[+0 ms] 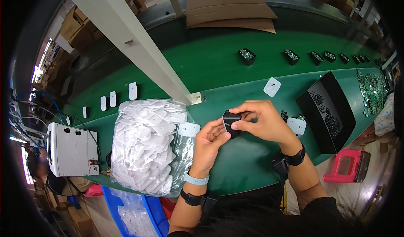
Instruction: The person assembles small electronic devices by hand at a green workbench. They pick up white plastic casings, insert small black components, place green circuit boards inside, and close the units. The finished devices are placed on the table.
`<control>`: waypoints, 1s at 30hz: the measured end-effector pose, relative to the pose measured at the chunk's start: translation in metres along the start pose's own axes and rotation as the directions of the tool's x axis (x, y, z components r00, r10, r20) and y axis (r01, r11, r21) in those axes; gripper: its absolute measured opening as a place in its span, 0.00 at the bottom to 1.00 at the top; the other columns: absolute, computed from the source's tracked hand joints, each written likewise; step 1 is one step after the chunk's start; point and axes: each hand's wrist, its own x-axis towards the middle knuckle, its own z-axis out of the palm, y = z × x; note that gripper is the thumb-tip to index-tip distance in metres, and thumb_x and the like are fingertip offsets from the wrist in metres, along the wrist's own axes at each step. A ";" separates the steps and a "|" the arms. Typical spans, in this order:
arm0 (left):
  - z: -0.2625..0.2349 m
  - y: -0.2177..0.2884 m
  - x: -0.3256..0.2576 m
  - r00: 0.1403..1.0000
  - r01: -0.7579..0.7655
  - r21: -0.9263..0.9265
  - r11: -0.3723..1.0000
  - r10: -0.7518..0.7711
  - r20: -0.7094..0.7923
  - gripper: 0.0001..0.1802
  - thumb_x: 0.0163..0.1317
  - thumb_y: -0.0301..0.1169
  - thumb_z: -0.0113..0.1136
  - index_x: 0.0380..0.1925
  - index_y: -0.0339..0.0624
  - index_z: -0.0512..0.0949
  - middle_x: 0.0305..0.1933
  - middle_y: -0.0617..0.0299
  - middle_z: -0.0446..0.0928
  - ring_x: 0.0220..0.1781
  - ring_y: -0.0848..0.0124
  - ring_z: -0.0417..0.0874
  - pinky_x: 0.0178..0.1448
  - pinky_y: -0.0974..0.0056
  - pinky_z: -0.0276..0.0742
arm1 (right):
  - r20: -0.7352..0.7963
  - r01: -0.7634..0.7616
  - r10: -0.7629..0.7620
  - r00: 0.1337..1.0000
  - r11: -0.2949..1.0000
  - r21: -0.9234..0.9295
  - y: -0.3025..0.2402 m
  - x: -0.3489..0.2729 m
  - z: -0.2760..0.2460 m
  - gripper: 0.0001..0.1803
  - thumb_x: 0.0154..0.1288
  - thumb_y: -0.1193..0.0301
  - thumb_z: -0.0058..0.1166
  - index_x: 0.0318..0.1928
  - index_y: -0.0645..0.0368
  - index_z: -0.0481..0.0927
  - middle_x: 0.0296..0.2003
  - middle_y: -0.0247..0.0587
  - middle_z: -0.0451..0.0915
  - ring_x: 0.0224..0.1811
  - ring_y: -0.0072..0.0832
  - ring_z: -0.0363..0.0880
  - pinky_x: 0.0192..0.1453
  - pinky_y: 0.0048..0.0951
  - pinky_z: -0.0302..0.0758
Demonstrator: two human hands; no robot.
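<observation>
Between my two hands, above the near part of the green worktable, is a small black plastic housing point(231, 120) with a pale edge along its left side. My left hand point(209, 146) grips that side, thumb at the lower edge. Fingers of my right hand point(266, 122) close on its top and right side. What is inside the housing is hidden. To the left of my left hand, a white cover plate point(189, 129) rests on a clear plastic bag point(141, 146) full of similar plates. Another white plate point(296, 126) lies right of my right hand, beside small black parts.
A black open box point(332, 111) of small black pieces stands at right, near a pile of green circuit boards point(372, 90). Housings with boards point(247, 56) line the green conveyor. A metal post point(134, 43) rises behind the bag; a white machine point(71, 148) stands left.
</observation>
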 end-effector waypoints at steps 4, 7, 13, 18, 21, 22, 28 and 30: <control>0.015 0.001 0.002 0.971 -0.212 0.079 0.974 0.219 -0.095 0.24 0.65 0.17 0.65 0.61 0.31 0.75 0.56 0.54 0.81 0.56 0.68 0.83 0.60 0.65 0.80 | -0.073 -0.049 0.067 0.995 0.971 0.233 0.005 0.003 0.014 0.18 0.64 0.80 0.66 0.54 0.69 0.82 0.41 0.43 0.86 0.40 0.21 0.84 0.44 0.24 0.83; 0.011 -0.003 0.006 0.843 -0.364 0.649 0.668 0.533 -0.075 0.23 0.61 0.19 0.69 0.57 0.31 0.78 0.56 0.51 0.82 0.55 0.63 0.85 0.56 0.62 0.82 | -0.111 -0.088 0.135 0.985 0.932 0.351 0.016 0.005 0.032 0.21 0.66 0.81 0.64 0.58 0.69 0.78 0.53 0.47 0.84 0.49 0.27 0.85 0.51 0.27 0.84; 0.019 0.001 0.003 0.718 -0.313 0.859 0.406 0.693 -0.066 0.30 0.55 0.23 0.73 0.59 0.33 0.77 0.56 0.46 0.81 0.51 0.54 0.83 0.55 0.56 0.81 | -0.136 -0.082 0.118 0.984 0.966 0.246 0.044 0.040 0.053 0.24 0.61 0.84 0.61 0.59 0.66 0.74 0.55 0.45 0.80 0.56 0.30 0.82 0.61 0.32 0.80; 0.014 -0.001 0.002 0.754 -0.325 0.868 0.376 0.657 -0.002 0.18 0.58 0.27 0.69 0.48 0.34 0.78 0.51 0.47 0.79 0.54 0.50 0.79 0.59 0.53 0.76 | -0.200 -0.177 0.145 0.969 0.972 -0.156 0.080 0.155 0.015 0.23 0.58 0.79 0.66 0.55 0.66 0.79 0.47 0.42 0.83 0.46 0.30 0.85 0.51 0.30 0.83; 0.012 -0.003 -0.001 0.764 -0.356 0.842 0.405 0.645 0.013 0.11 0.58 0.25 0.66 0.41 0.35 0.78 0.46 0.49 0.80 0.51 0.49 0.79 0.57 0.52 0.74 | -0.171 -0.191 0.156 0.973 0.957 -0.216 0.083 0.184 0.014 0.22 0.55 0.75 0.70 0.51 0.61 0.82 0.46 0.45 0.84 0.46 0.34 0.85 0.50 0.33 0.82; 0.010 -0.003 -0.001 0.769 -0.354 0.842 0.407 0.639 0.014 0.11 0.58 0.25 0.66 0.40 0.35 0.78 0.45 0.49 0.81 0.50 0.49 0.79 0.57 0.52 0.74 | -0.197 -0.181 0.126 0.972 0.938 -0.294 0.082 0.186 0.015 0.21 0.55 0.74 0.71 0.50 0.61 0.82 0.46 0.45 0.84 0.45 0.34 0.86 0.50 0.33 0.82; 0.010 0.000 -0.002 0.763 -0.294 0.888 0.354 0.647 -0.006 0.09 0.56 0.25 0.64 0.38 0.36 0.79 0.41 0.49 0.79 0.48 0.49 0.78 0.53 0.51 0.75 | -0.183 -0.127 0.048 0.982 0.883 -0.452 0.083 0.188 -0.001 0.21 0.53 0.70 0.74 0.46 0.59 0.81 0.37 0.44 0.87 0.41 0.36 0.87 0.50 0.36 0.82; 0.010 -0.003 -0.005 0.772 -0.221 0.924 0.312 0.635 -0.030 0.10 0.56 0.26 0.64 0.38 0.37 0.79 0.40 0.49 0.79 0.47 0.49 0.78 0.52 0.50 0.74 | -0.191 -0.128 0.043 0.981 0.879 -0.458 0.084 0.182 -0.001 0.22 0.56 0.68 0.73 0.50 0.60 0.80 0.46 0.44 0.86 0.45 0.35 0.86 0.50 0.36 0.82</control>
